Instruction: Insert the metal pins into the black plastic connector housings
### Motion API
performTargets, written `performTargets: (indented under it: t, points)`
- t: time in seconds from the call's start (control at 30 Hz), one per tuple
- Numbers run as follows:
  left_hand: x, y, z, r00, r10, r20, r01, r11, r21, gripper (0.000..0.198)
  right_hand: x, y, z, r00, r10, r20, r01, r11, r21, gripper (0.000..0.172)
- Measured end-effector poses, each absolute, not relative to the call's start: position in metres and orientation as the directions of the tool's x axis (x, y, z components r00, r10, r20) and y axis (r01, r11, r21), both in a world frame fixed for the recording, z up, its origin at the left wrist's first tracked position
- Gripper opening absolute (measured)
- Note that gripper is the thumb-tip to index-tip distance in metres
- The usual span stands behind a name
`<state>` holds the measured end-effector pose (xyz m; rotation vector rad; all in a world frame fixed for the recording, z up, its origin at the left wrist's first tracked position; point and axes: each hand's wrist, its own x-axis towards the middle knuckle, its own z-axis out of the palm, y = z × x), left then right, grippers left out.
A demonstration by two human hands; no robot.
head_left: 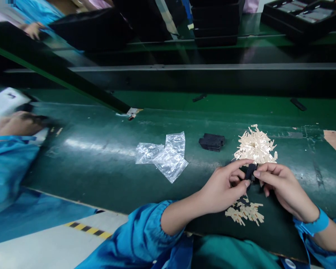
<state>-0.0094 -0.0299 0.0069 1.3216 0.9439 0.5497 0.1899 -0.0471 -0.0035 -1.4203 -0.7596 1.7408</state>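
Observation:
My left hand (225, 185) and my right hand (280, 185) meet over the dark green belt (100, 149), both pinching one small black part (250, 172) between fingertips. A heap of small beige strips (256, 145) lies just beyond my hands. A smaller scatter of beige strips (245, 213) lies under them, near the belt's front edge. A short stack of black parts (212, 142) rests to the left of the heap.
Crumpled clear plastic bags (165, 155) lie mid-belt. Another person's hand and blue sleeve (14, 129) sit at the far left. Black trays (302, 16) stand on the far bench, behind a dark rail (184, 69). A yellow-black floor stripe (89, 229) runs below.

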Motion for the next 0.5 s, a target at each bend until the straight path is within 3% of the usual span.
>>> performTargets:
  t: [0.27, 0.5]
  points:
    - [-0.0077, -0.0323, 0.0061, 0.519, 0.820, -0.240, 0.120, 0.209, 0.971, 0.053, 0.1914, -0.0474, -0.0001, -0.244, 0.760, -0.602, -0.337, -0.649, -0.682, 0.027]
    - [-0.0071, -0.0325, 0.0060, 0.514, 0.821, -0.250, 0.111, 0.226, 0.968, 0.054, 0.1925, -0.0501, -0.0026, -0.282, 0.749, -0.599, -0.391, -0.660, -0.641, 0.024]
